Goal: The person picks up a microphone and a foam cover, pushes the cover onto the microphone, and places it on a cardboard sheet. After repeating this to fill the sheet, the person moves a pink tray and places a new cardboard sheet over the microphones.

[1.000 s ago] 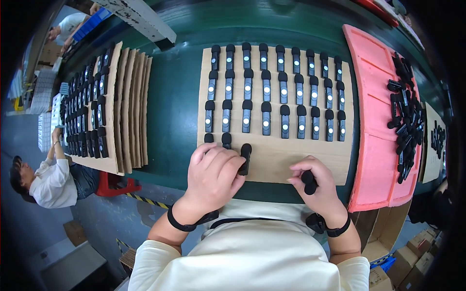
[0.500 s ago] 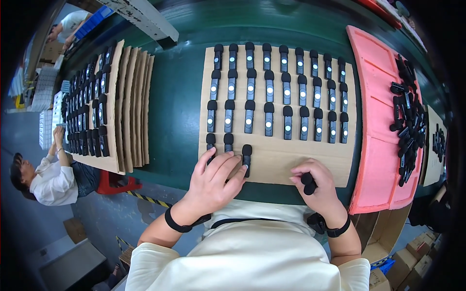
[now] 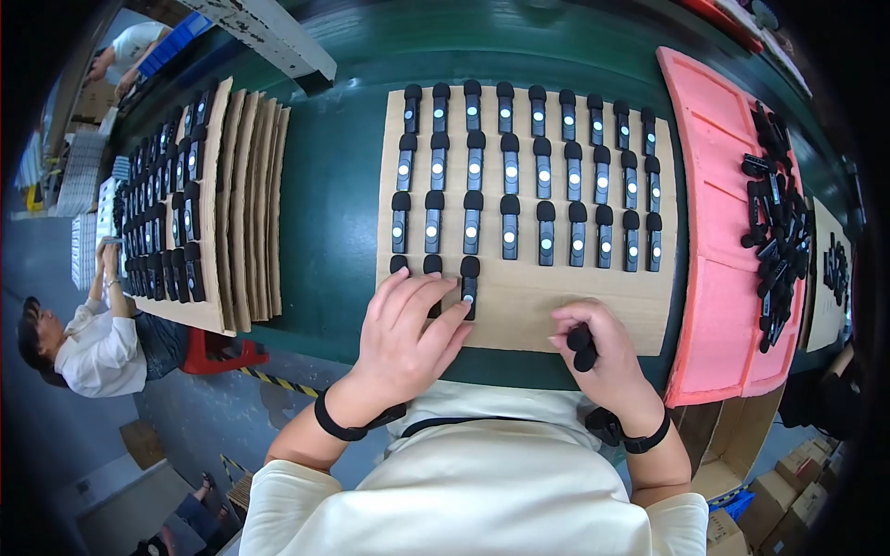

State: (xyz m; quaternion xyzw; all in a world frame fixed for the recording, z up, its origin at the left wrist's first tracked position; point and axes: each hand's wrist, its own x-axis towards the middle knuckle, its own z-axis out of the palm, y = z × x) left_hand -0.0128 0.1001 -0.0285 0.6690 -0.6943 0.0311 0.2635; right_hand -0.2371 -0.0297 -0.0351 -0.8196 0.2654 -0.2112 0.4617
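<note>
A brown cardboard sheet (image 3: 640, 306) lies on the green belt in front of me, carrying rows of small black oblong devices (image 3: 509, 176), each with a pale round spot. My left hand (image 3: 408, 329) lies flat, fingers spread, over the start of the nearest row, its fingertips touching the third black device (image 3: 469, 283) there. My right hand (image 3: 603, 347) rests on the sheet's near edge, closed around one black device (image 3: 582, 345).
A pink foam tray (image 3: 718, 306) at the right holds a heap of loose black devices (image 3: 777, 227). At the left a stack of cardboard sheets (image 3: 243, 199) carries more devices. A seated person (image 3: 93, 338) works at the far left. The green belt (image 3: 329, 185) separates the sheets.
My left hand slid forward and opened flat over the front-row devices. My right hand stayed nearly still with its device.
</note>
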